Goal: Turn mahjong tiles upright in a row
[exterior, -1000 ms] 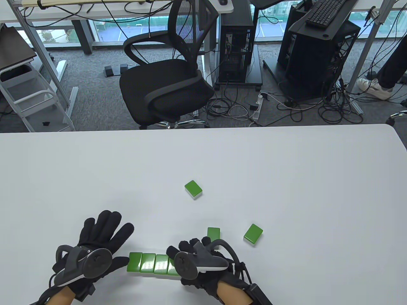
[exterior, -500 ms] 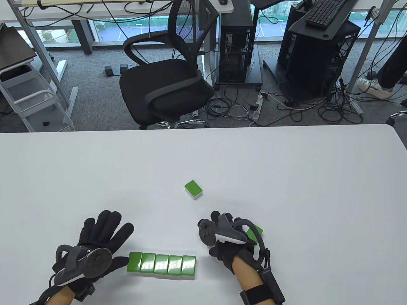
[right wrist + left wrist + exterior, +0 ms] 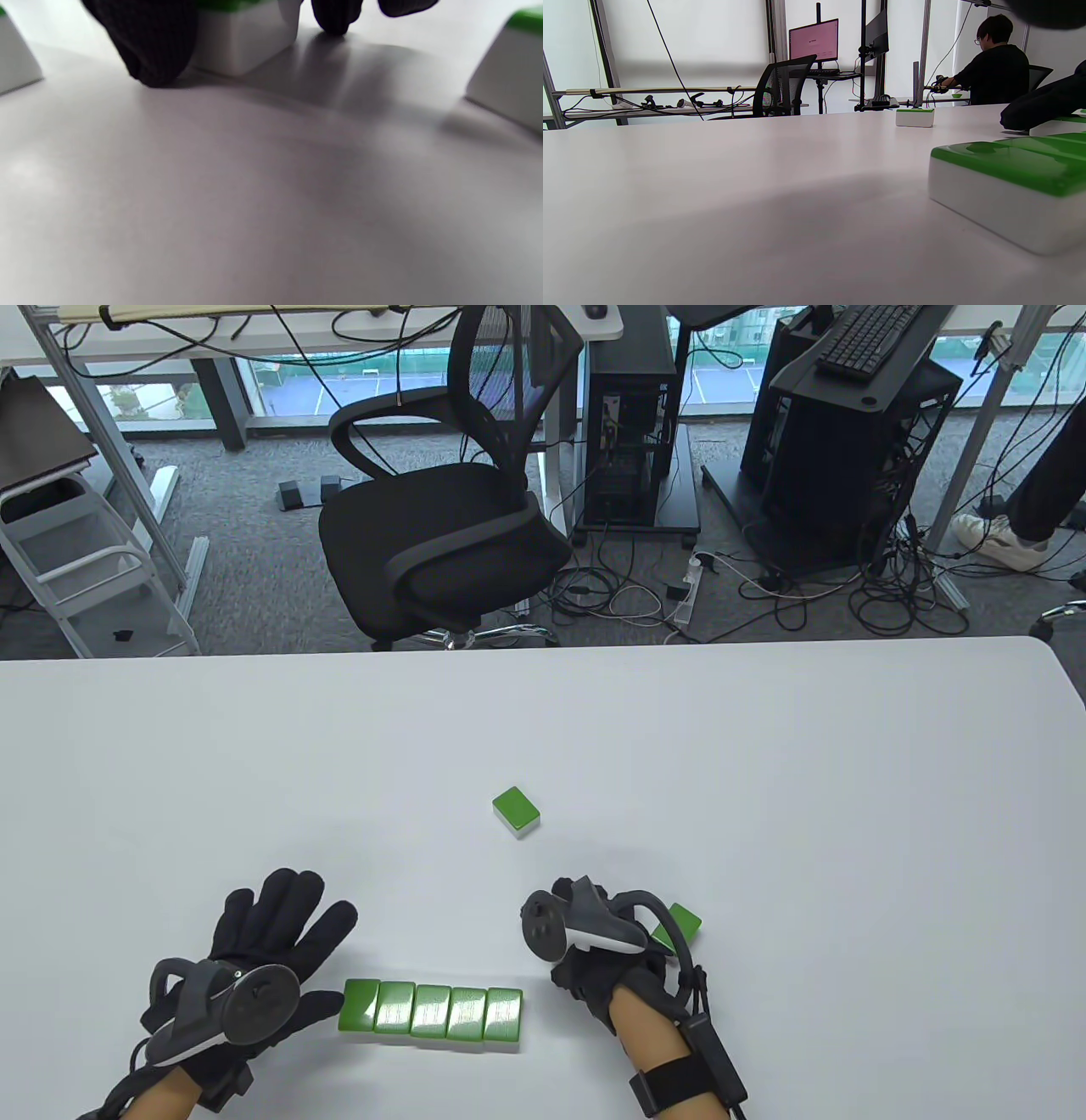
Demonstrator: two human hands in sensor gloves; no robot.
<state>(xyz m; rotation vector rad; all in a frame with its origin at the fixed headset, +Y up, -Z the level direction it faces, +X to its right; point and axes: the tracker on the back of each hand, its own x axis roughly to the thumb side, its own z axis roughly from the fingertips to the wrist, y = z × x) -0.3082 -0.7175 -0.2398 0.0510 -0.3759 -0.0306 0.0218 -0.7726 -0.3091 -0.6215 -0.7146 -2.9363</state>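
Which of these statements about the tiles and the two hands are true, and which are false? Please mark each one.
1. The row of tiles holds five tiles, side by side. True.
2. The left hand grips a tile. False: it lies flat on the table, fingers spread, beside the row's left end.
3. A lone tile lies farther from the person than the row. True.
4. The right hand rests on the row. False: it is to the right of the row, with its fingers around a loose tile, as the right wrist view shows.
5. A green tile shows just right of the right hand. True.
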